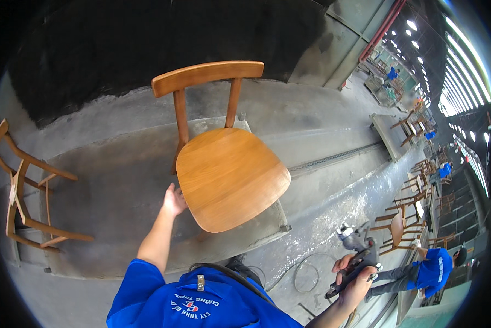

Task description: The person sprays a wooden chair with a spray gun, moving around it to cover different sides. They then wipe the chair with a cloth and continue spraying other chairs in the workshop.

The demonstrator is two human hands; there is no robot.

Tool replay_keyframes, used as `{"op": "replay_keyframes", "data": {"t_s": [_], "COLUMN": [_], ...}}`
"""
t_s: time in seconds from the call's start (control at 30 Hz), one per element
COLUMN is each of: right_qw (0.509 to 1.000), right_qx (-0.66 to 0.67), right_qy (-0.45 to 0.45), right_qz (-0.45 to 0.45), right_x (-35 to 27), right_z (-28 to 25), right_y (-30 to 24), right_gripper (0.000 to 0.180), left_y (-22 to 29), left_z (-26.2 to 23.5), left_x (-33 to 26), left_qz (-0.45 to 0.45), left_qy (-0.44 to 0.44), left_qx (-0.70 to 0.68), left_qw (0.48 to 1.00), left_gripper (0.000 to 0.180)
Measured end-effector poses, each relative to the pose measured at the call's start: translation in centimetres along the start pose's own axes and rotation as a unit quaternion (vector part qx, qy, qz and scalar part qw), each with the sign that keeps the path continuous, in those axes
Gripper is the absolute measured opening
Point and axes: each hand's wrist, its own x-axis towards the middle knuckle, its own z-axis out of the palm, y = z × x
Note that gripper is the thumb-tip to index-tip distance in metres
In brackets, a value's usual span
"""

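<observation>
Your blue shirt (202, 306) with its small chest badge sits closest, no packages or signs around. Right hand (354, 277) is wrapped tight around a dark power tool (360, 257). Left hand (174, 201) is spread, fingers touching the chair (229, 175) seat edge; it's standing on the grey platform (120, 191). Looks stiff, solid, smooth-lacquered wood, so grab the seat rim or backrest.
</observation>
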Motion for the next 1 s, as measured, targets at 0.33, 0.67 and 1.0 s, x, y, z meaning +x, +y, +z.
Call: {"op": "replay_keyframes", "data": {"t_s": [0.33, 0.67, 1.0], "right_qw": [0.975, 0.968, 0.948], "right_qx": [-0.203, -0.225, -0.263], "right_qy": [0.084, 0.103, 0.156], "right_qz": [0.036, 0.047, 0.092], "right_x": [-1.7, -3.1, -6.1], "right_z": [1.0, -0.5, -0.6], "right_y": [-1.7, -2.7, -2.7], "right_gripper": [0.079, 0.064, 0.063], "left_y": [-0.3, -1.5, -2.8], "left_z": [3.8, 5.7, 8.9], "left_x": [6.4, 7.6, 5.0], "left_qz": [0.133, 0.056, 0.094], "left_qy": [-0.179, -0.160, -0.202], "left_qx": [-0.052, -0.015, -0.031], "left_qw": [0.973, 0.985, 0.974], "left_gripper": [0.060, 0.059, 0.059]}}
